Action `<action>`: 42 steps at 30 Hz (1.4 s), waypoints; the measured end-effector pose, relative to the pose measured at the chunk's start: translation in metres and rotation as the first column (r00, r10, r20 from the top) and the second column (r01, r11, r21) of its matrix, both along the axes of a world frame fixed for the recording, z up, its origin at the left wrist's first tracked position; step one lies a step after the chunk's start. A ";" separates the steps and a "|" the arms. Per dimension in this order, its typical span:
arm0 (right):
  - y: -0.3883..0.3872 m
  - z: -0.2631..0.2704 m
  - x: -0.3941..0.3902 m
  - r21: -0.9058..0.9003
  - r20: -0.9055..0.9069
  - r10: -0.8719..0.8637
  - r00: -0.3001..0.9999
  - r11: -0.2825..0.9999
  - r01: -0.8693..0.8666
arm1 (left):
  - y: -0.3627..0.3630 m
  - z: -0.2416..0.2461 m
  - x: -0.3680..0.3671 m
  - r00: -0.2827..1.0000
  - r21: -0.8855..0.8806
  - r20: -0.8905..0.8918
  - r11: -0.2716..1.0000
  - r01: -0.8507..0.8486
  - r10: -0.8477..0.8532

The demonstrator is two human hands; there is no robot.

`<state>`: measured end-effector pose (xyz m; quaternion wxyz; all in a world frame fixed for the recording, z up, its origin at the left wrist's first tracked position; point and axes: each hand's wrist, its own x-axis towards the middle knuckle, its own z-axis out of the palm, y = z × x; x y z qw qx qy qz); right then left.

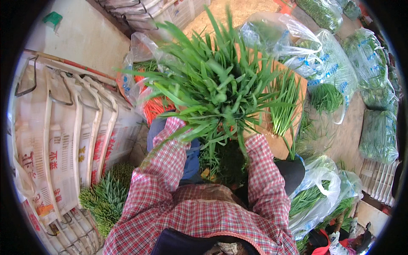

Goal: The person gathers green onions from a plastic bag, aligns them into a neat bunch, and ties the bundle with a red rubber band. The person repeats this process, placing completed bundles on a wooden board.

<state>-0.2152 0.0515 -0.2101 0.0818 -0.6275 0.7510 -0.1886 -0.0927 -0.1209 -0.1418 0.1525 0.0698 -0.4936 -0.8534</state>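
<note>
A large bunch of green garlic chives [220,83] stands upright between my forearms, its leaf tips fanning up towards me. Leaves cover my left hand; only its checked sleeve [169,143] shows, reaching in under the bunch from the left. Of my right hand [250,132], just a sliver by the cuff is visible at the lower right of the leaves. The bunch is held up between both hands, though the fingers are hidden. To its right, a smaller bundle of chives [283,105] lies on a tan board [295,86], pale stems towards me.
White plastic crates [63,143] are stacked at left, near bundled greens [108,194]. Orange-red strips [156,108] lie beyond my left arm. Clear bags of greens [331,60] line the right side; another open bag [318,197] sits by my right elbow. Loose leaves litter the floor [344,130].
</note>
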 end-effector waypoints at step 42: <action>-0.028 0.072 0.056 -0.105 0.990 0.018 0.137 0.743 0.661 | 0.057 -0.035 -0.030 0.564 -0.577 0.029 -0.447 0.684 0.825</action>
